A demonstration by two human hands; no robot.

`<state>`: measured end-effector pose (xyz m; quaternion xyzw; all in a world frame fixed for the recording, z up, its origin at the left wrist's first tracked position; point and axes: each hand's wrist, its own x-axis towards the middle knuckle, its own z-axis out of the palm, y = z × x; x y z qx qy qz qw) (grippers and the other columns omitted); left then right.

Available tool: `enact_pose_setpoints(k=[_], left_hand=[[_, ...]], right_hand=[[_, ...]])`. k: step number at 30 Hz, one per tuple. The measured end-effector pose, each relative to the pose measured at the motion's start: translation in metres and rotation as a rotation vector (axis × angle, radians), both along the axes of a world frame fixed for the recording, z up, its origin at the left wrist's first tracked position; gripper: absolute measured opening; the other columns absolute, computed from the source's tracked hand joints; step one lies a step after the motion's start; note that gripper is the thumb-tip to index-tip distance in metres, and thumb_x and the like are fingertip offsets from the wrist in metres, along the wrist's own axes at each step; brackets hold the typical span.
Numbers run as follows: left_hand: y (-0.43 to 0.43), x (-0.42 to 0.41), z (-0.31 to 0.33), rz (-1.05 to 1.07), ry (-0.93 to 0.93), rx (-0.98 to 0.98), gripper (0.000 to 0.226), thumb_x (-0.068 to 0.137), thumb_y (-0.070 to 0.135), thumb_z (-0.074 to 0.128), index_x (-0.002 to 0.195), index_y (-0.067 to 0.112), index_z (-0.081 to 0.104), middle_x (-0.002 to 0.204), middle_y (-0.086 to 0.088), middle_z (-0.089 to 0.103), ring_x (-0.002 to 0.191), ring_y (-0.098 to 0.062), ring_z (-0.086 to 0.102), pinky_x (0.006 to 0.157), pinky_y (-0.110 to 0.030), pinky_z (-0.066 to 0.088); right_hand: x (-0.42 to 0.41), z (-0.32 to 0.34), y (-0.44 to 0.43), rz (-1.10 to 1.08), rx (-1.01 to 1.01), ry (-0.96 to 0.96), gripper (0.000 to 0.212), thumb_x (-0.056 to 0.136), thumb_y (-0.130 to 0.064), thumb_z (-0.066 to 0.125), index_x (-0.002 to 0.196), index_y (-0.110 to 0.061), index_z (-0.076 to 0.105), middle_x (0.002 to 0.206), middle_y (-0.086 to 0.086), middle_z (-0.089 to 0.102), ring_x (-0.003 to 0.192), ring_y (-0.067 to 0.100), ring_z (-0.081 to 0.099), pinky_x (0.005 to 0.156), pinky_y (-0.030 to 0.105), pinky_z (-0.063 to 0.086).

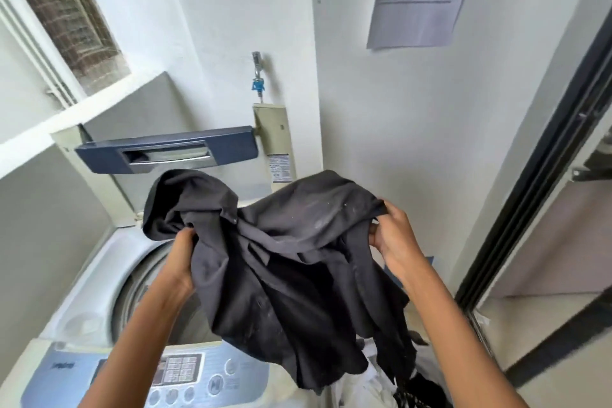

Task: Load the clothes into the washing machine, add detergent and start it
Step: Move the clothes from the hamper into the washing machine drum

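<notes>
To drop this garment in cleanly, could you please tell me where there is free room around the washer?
The drum mouth is open left of the black garment. The white deck between it and the control panel is bare at the front-left corner. Crowded: lower right, where a heap of clothes lies below the right hand.
</notes>
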<state>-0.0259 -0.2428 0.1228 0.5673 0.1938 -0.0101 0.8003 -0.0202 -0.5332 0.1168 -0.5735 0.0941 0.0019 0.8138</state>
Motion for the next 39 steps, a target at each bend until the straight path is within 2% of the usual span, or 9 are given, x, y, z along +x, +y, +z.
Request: enact_pose_setpoints(k=[5, 9, 17, 21, 25, 29, 32, 36, 39], left_hand=[[0.030, 0.008, 0.026, 0.084, -0.140, 0.133, 0.033, 0.096, 0.011, 0.029, 0.065, 0.017, 0.039, 0.044, 0.006, 0.053, 0.049, -0.006, 0.054, 0.047, -0.013, 0.044], [0.089, 0.010, 0.048, 0.199, -0.316, 0.425, 0.012, 0.086, 0.010, 0.046, 0.092, 0.009, 0.056, 0.095, -0.012, 0.062, 0.087, -0.020, 0.056, 0.077, -0.036, 0.049], [0.184, 0.011, 0.065, 0.471, -0.467, 0.806, 0.037, 0.083, 0.007, 0.047, 0.120, 0.000, 0.053, 0.123, -0.006, 0.055, 0.111, -0.021, 0.052, 0.092, -0.025, 0.041], [0.220, 0.017, 0.053, 0.383, -0.399, 0.910, 0.056, 0.076, 0.026, 0.048, 0.125, -0.003, 0.048, 0.128, -0.023, 0.053, 0.118, -0.035, 0.050, 0.101, -0.048, 0.040], [0.247, 0.030, 0.036, 0.275, -0.357, 0.862, 0.030, 0.088, -0.006, 0.051, 0.118, -0.011, 0.050, 0.118, -0.026, 0.056, 0.109, -0.034, 0.053, 0.093, -0.039, 0.039], [0.249, 0.025, 0.026, 0.245, -0.457, 0.743, 0.016, 0.078, 0.001, 0.047, 0.073, 0.016, 0.049, 0.064, 0.020, 0.056, 0.060, 0.013, 0.044, 0.062, -0.011, 0.040], [0.255, 0.035, 0.026, 0.247, -0.423, 0.702, 0.010, 0.074, 0.007, 0.040, 0.070, 0.014, 0.045, 0.071, 0.001, 0.051, 0.063, 0.009, 0.045, 0.053, -0.003, 0.035], [0.248, 0.047, 0.027, 0.272, -0.336, 0.624, 0.024, 0.088, 0.005, 0.043, 0.111, 0.004, 0.051, 0.109, -0.008, 0.050, 0.099, -0.015, 0.044, 0.088, -0.030, 0.043], [0.232, 0.051, 0.027, 0.285, -0.238, 0.492, 0.029, 0.096, 0.011, 0.040, 0.124, 0.006, 0.048, 0.117, -0.003, 0.052, 0.105, -0.015, 0.049, 0.088, -0.031, 0.039]], right_hand=[[0.015, 0.033, 0.033, 0.109, 0.026, -0.096, 0.031, 0.089, 0.011, 0.030, 0.085, -0.009, 0.054, 0.076, 0.009, 0.060, 0.059, 0.023, 0.062, 0.064, 0.038, 0.053], [0.033, 0.066, 0.090, 0.229, 0.178, -0.181, 0.039, 0.086, 0.020, 0.030, 0.091, -0.011, 0.051, 0.087, 0.014, 0.063, 0.066, 0.026, 0.070, 0.064, 0.035, 0.059], [0.060, 0.094, 0.198, 0.342, 0.112, -0.273, 0.033, 0.087, 0.015, 0.039, 0.092, -0.012, 0.058, 0.093, 0.012, 0.060, 0.078, 0.025, 0.061, 0.086, 0.048, 0.051], [0.068, 0.093, 0.216, 0.228, -0.147, -0.368, 0.030, 0.083, 0.014, 0.050, 0.085, -0.013, 0.064, 0.084, 0.009, 0.059, 0.074, 0.019, 0.058, 0.069, 0.028, 0.053], [0.083, 0.066, 0.224, 0.023, -0.540, -0.381, 0.030, 0.079, 0.010, 0.055, 0.087, -0.019, 0.063, 0.075, -0.001, 0.060, 0.061, 0.012, 0.049, 0.045, 0.013, 0.037], [0.090, 0.021, 0.222, -0.045, -0.572, -0.071, 0.012, 0.088, -0.005, 0.053, 0.095, -0.012, 0.060, 0.089, 0.010, 0.061, 0.045, 0.016, 0.050, 0.039, 0.020, 0.043], [0.085, 0.002, 0.227, 0.167, -0.353, 0.079, 0.032, 0.090, -0.005, 0.054, 0.120, -0.018, 0.049, 0.106, 0.014, 0.057, 0.058, 0.020, 0.063, 0.059, 0.033, 0.058], [0.071, -0.029, 0.243, 0.475, -0.844, 0.046, 0.060, 0.083, -0.007, 0.064, 0.137, -0.020, 0.039, 0.127, -0.002, 0.046, 0.108, 0.015, 0.050, 0.089, 0.030, 0.046], [0.064, -0.052, 0.255, 0.709, -0.955, -0.050, 0.077, 0.070, -0.014, 0.077, 0.138, -0.015, 0.040, 0.138, 0.000, 0.046, 0.128, 0.017, 0.045, 0.108, 0.037, 0.038]])
